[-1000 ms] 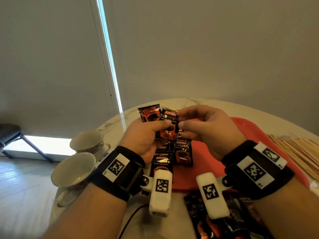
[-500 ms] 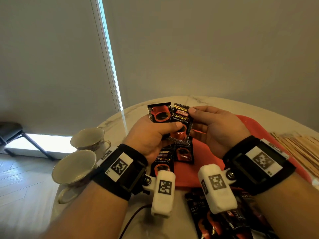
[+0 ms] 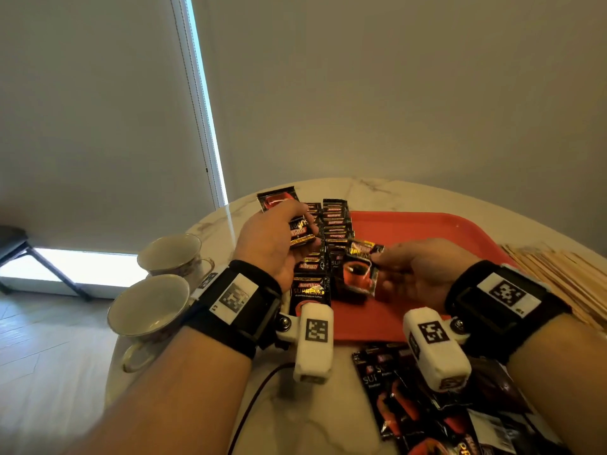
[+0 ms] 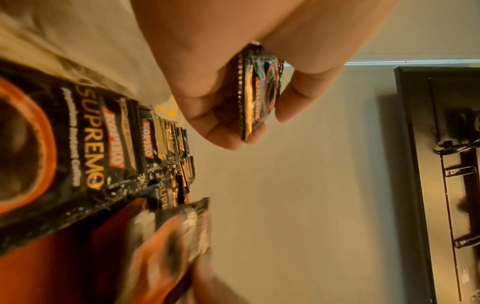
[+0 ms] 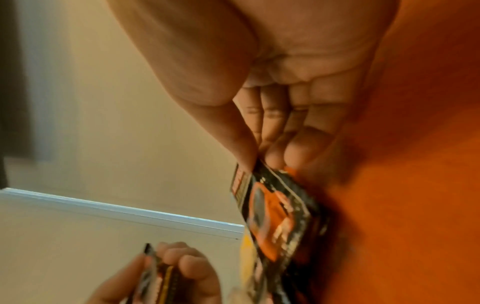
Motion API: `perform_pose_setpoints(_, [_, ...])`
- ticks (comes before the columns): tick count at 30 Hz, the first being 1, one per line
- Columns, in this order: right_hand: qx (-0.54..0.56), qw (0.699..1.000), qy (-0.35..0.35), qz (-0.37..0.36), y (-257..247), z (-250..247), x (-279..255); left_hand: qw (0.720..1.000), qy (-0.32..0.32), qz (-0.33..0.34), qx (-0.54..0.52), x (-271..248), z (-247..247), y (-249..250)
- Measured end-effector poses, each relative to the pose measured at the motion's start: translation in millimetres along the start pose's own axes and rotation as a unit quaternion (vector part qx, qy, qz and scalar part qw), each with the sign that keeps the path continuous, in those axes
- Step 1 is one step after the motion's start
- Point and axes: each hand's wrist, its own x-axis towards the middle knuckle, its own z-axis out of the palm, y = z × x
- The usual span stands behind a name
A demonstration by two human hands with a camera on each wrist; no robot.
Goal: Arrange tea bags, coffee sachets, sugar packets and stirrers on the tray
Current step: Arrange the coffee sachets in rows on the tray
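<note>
My right hand [image 3: 410, 274] pinches one black-and-red coffee sachet [image 3: 359, 272] by its top corner, low over the left part of the red tray [image 3: 427, 231]. The right wrist view shows thumb and fingers [image 5: 246, 148] clamped on that sachet [image 5: 280, 216]. My left hand [image 3: 276, 244] grips a small stack of the same sachets [image 3: 300, 233], held above the tray's left edge; in the left wrist view this stack [image 4: 257, 92] sits edge-on between thumb and fingers. Two overlapping rows of coffee sachets [image 3: 333, 224] lie along the tray's left side.
Two empty teacups [image 3: 154, 307] stand at the table's left edge. A pile of wooden stirrers [image 3: 565, 280] lies right of the tray. More loose coffee sachets [image 3: 427, 412] lie on the marble table below my right wrist. A dark cable [image 3: 259, 392] runs off the near edge.
Both hands were together on one sachet. The right hand has pulled it off the stack and carried it down and right towards the tray. The left hand keeps the rest.
</note>
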Motion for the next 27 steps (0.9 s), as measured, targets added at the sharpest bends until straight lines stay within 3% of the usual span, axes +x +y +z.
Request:
perform_pose_setpoints(13, [-0.169,0.986,-0.003,0.012,1.7,5.0,7.1,1.0,-0.018,0.0,-0.002,0.2,-1.1,1.8])
perform_pose_setpoints(27, [-0.185,0.983,-0.003,-0.006,1.8,9.5,5.5,1.0,-0.02,-0.008,0.0,-1.1,-1.0,1.8])
